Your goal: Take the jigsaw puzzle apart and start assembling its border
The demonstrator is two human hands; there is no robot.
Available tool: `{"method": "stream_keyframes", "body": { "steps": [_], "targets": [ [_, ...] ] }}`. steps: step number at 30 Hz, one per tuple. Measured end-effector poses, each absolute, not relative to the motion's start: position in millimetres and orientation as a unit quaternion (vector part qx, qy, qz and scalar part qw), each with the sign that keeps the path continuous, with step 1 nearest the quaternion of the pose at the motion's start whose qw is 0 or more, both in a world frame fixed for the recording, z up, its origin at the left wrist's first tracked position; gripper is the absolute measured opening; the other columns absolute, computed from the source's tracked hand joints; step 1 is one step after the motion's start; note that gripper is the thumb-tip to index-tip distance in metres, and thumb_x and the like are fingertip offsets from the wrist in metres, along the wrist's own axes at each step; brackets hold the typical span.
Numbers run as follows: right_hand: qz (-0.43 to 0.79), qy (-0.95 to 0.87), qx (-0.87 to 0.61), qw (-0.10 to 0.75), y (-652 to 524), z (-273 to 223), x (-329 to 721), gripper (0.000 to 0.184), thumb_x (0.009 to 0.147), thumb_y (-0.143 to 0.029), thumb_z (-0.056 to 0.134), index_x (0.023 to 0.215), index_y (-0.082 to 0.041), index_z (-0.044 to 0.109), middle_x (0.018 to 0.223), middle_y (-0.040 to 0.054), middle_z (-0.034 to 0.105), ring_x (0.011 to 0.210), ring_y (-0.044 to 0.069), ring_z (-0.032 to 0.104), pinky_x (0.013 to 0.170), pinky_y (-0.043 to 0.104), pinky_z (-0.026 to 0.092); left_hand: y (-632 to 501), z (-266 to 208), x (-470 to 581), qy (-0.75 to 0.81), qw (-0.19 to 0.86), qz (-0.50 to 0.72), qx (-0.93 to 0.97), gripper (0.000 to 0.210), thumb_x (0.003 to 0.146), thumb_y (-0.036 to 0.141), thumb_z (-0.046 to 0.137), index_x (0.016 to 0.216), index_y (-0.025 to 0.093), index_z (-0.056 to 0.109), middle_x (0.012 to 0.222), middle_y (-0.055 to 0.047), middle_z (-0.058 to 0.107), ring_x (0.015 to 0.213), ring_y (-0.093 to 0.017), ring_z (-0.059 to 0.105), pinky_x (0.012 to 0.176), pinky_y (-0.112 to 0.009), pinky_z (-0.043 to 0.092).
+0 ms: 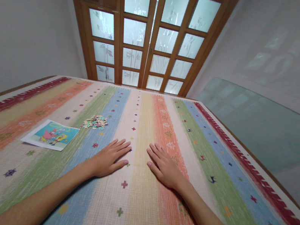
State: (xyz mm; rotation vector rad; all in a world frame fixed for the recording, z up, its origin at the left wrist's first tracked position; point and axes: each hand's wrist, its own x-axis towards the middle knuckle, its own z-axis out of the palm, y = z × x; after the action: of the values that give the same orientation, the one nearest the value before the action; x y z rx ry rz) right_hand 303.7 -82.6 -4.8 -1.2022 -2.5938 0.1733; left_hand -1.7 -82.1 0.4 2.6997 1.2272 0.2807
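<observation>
Both of my hands lie flat on a striped tablecloth [135, 202], palms down and apart from each other. My left hand [110, 158] rests where the blue and white stripes meet, its fingers stretched out and nothing in it. My right hand [165, 167] rests over the yellow and orange stripes, also with fingers extended and empty. Beyond my left hand sits a loose heap of jigsaw puzzle pieces [95, 122]. To the left of that heap lies a printed picture sheet [54, 135] showing a pink starfish and a yellow sponge cartoon figure.
A wooden door with frosted glass panes [151, 36] stands past the table's far edge. White walls rise on both sides. A pale green glass-like panel [263, 124] leans along the right wall. The table's near edge shows at lower right.
</observation>
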Motion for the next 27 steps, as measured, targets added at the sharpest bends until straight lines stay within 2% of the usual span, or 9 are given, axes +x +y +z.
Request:
{"method": "stream_keyframes", "body": {
  "steps": [7,14,27],
  "targets": [
    [0.059,-0.898,-0.413,0.144,-82.3,-5.7,304.1,0.054,0.108,-0.041,0.041,0.156,-0.017,0.048,0.163,0.0134,0.039,0.154,0.031,0.031,0.125,0.058,0.029,-81.5,-0.8,-2.0,0.407,0.079,0.100,0.904,0.061,0.108,0.057,0.031,0.158,0.023,0.041,0.166,-0.009,0.036,0.156,-0.028,0.028,0.128,-0.051,0.021],
    [0.050,-0.898,-0.411,0.148,-81.5,-7.8,304.9,0.054,0.108,-0.040,0.041,0.156,-0.018,0.047,0.163,0.0136,0.040,0.154,0.031,0.031,0.125,0.059,0.028,-81.4,1.2,-1.1,0.414,0.087,0.086,0.902,0.064,0.108,0.057,0.030,0.158,0.018,0.041,0.166,-0.010,0.034,0.157,-0.029,0.025,0.128,-0.053,0.020],
    [0.050,-0.898,-0.412,0.148,-81.9,-8.3,304.7,0.053,0.108,-0.041,0.040,0.157,-0.020,0.046,0.163,0.0119,0.041,0.154,0.030,0.031,0.125,0.058,0.029,-81.2,-1.4,-2.8,0.405,0.069,0.100,0.906,0.061,0.108,0.057,0.031,0.158,0.022,0.041,0.166,-0.009,0.036,0.156,-0.028,0.028,0.128,-0.051,0.021]
  ]
}}
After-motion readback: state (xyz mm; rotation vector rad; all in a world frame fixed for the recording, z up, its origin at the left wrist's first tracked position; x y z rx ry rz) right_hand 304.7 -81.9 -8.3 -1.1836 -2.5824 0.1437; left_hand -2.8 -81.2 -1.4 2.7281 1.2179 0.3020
